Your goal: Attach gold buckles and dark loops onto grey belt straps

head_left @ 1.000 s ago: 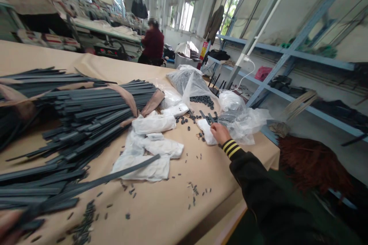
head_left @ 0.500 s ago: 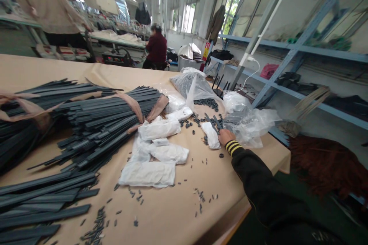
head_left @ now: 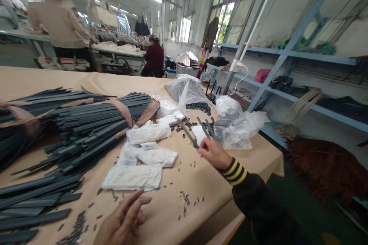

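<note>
My right hand (head_left: pixel 214 154) is closed in a pinch on the end of a short dark strip (head_left: pixel 188 134), which points away to the upper left over the table. Just behind that hand lie a white packet (head_left: pixel 199 134) and more short dark strips (head_left: pixel 211 128). At the bottom of the view my left hand (head_left: pixel 123 218) hovers with fingers stretched out and nothing in them. White wrapped packets (head_left: pixel 132 178) lie beyond it, and small dark pieces (head_left: pixel 75 229) are scattered to its left.
Bundles of long dark strips (head_left: pixel 92 122) tied with brownish bands cover the table's left side. Clear plastic bags (head_left: pixel 241 130) and a heap of small black parts (head_left: pixel 201 107) sit toward the back. Blue shelving (head_left: pixel 310 107) stands at right. Two people are farther off.
My right hand has drawn back toward me and left from beside the white packet, bringing a dark strip along. My left hand has come into view at the bottom.
</note>
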Demonstrator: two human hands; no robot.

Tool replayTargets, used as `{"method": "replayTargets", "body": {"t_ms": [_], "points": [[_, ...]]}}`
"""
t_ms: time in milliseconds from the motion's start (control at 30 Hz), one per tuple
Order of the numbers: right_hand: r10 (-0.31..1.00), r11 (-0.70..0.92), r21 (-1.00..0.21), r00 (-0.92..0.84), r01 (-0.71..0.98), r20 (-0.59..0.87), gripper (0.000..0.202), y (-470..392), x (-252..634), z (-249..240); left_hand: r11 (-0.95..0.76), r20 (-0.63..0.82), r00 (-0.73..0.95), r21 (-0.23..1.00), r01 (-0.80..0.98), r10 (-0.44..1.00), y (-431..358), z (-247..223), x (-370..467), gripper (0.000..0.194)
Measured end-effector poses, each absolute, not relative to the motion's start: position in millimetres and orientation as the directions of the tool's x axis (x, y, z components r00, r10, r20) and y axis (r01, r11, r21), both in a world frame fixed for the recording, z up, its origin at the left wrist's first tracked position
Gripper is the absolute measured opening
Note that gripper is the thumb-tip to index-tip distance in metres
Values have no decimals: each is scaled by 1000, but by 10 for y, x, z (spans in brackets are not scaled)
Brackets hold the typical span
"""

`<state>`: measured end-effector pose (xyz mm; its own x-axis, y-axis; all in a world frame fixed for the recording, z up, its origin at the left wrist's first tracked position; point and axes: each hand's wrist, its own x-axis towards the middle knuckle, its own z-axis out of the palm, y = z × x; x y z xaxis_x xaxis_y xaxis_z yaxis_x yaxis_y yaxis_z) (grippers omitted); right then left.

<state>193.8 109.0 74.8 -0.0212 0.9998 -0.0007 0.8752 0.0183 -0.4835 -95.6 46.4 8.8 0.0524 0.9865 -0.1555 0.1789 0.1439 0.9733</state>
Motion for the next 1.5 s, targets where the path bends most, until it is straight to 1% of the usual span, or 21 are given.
{"method": "replayTargets", "body": {"t_ms": [33,67,100,133,167,200,267,433,567,800,900,1033,1200,1500], "points": [[990,78,-534,-126,842,-55,8,919,1823,689,199,-206,90,977,80,974,479,96,-790,57],[960,119,-611,-248,783,-131,8,757,1722,604,249,-246,106,968,-19,964,489,105,-643,56],[888,71,-779,-395,623,-235,9,609,1645,507,288,-277,98,951,-118,956,492,113,-524,53],[830,-49,-869,-464,492,-310,10,479,1595,409,302,-296,60,932,-199,953,489,116,-436,47],[791,-165,-907,-497,388,-357,11,371,1573,322,312,-315,30,914,-260,948,479,114,-380,41],[764,-267,-915,-513,301,-392,12,286,1575,250,318,-332,8,896,-309,943,464,106,-352,35],[754,-376,-904,-500,204,-426,18,185,1624,155,327,-355,-5,868,-373,935,422,77,-353,28],[707,-489,-869,-546,82,-449,27,163,1712,46,331,-378,-34,846,-419,925,337,4,-415,21],[696,-502,-863,-569,50,-438,29,191,1671,-13,341,-393,-40,839,-423,919,342,13,-414,20],[696,-506,-863,-596,-9,-402,27,238,1682,-93,353,-404,-40,838,-416,914,379,38,-423,15],[676,-542,-840,-603,-18,-423,29,236,1693,-95,331,-391,-61,843,-424,918,388,37,-420,14],[662,-575,-818,-599,-20,-451,31,211,1712,-69,294,-365,-86,849,-440,927,405,24,-422,18],[609,-617,-787,-625,14,-489,35,153,1762,-51,260,-343,-118,858,-443,932,466,10,-476,21],[628,-646,-763,-564,5,-536,38,135,1792,14,244,-330,-134,867,-434,934,519,-4,-531,22]]}}
